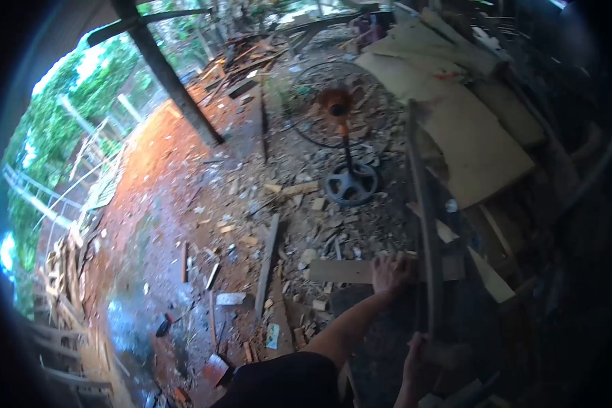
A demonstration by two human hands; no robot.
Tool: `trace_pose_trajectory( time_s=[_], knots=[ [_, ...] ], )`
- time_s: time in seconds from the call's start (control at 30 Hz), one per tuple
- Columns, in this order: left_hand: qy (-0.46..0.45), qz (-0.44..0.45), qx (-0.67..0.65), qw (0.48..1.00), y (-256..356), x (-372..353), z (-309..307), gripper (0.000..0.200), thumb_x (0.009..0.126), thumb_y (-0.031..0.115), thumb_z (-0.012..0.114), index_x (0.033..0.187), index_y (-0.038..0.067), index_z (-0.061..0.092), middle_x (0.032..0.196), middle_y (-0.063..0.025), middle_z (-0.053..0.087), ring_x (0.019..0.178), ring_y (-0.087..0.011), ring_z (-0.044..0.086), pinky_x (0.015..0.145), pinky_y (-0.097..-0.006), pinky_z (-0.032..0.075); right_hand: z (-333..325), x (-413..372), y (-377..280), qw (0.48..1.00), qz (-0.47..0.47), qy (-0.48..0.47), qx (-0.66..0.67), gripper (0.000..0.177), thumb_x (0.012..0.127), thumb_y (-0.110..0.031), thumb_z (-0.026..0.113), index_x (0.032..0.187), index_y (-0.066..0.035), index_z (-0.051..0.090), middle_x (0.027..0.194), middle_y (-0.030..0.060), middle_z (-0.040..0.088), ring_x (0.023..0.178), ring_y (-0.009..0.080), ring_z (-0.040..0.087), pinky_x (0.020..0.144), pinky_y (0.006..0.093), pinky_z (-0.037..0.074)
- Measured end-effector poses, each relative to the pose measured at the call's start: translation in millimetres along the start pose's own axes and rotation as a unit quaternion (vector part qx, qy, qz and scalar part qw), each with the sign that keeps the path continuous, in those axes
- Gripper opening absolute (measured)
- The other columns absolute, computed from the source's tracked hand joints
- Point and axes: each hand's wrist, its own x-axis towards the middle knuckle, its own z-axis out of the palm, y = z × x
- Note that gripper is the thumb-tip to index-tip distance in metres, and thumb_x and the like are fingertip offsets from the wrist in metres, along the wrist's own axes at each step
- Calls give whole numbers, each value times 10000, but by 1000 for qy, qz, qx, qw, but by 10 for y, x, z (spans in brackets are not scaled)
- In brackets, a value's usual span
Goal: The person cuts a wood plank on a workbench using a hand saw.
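Observation:
My left hand (391, 273) lies on a flat wooden board (343, 271) set crosswise before me, its fingers curled over the board's far edge. A long, narrow strip of wood (425, 217) runs away from me and crosses over the board just right of that hand. At the strip's near end is my right hand (416, 350), closed around it; shadow and blur hide most of its fingers. Beneath the board is a dark surface (360, 319), partly hidden by my left arm.
Ahead stands a pedestal fan (338, 102) with a round base. Large sheets of board (483, 143) lean at the right. Wood scraps (306, 188) litter the dirt floor. A post (177, 81) rises at left, near a pale block (231, 299) and a loose plank (267, 262).

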Motion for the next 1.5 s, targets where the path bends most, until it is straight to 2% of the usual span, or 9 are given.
trace_pose_trajectory(
  time_s=[0.17,0.23,0.4,0.77,0.93,1.0,1.07,1.23,1.5],
  knots=[
    [-28,46,94,994,-194,-12,208,381,957,424,511,1240,203,639,1192,-104,654,1204,-298,538,1084,-496,302,-309,-692,-186,999,-25,4,22,379,1052,-364,473,1015,-21,630,927,100,676,914,205,658,786,324,480],
    [-9,9,2,1000,-99,18,112,260,875,361,587,974,156,714,1071,-105,661,1054,-286,624,990,-480,375,-263,-725,30,998,-42,15,44,392,1051,-375,469,1017,-22,635,930,99,684,919,203,662,788,325,484],
    [73,47,54,995,-64,31,280,271,914,386,568,924,148,696,935,-115,657,1035,-302,592,1002,-465,349,-38,-94,-247,940,-96,12,-328,423,1050,-403,460,1021,-25,647,938,95,702,931,198,671,792,325,492],
    [79,73,2,994,-259,21,332,267,917,361,555,922,132,691,924,-108,643,977,-282,581,975,-456,331,-242,-669,-51,959,-82,28,270,211,959,-227,625,1001,-23,659,867,21,646,788,108,609,668,276,467],
    [137,121,6,983,-576,41,681,313,898,385,542,1033,136,675,1008,-92,644,1006,-274,572,1012,-446,317,128,-227,-204,946,-74,35,314,178,870,-140,732,992,-39,651,851,11,627,765,92,592,650,279,464],
    [161,188,4,969,-866,105,809,403,928,347,489,1241,137,632,1286,-124,599,1254,-283,500,1115,-448,267,29,-231,-283,955,-38,10,296,305,761,-96,826,989,-72,626,871,46,631,823,125,602,704,320,476],
    [-90,86,129,984,-716,81,601,440,924,330,495,1315,157,600,1360,-127,562,1340,-277,445,1149,-458,236,-61,-410,-268,946,-174,65,266,268,818,-163,817,984,-50,639,937,39,629,866,148,593,740,319,473],
    [-8,87,88,992,-684,27,619,439,923,332,497,1312,157,602,1355,-125,565,1336,-278,448,1146,-458,238,73,-616,415,955,-209,-11,212,351,771,-118,822,1039,-49,606,990,105,639,947,247,632,840,366,473],
    [7,98,82,992,-602,46,650,437,920,334,502,1306,158,605,1348,-123,569,1328,-279,454,1143,-459,242,44,-172,-300,959,-173,71,211,294,798,-95,786,1012,-41,591,877,60,631,800,168,587,733,339,470]
  ],
)
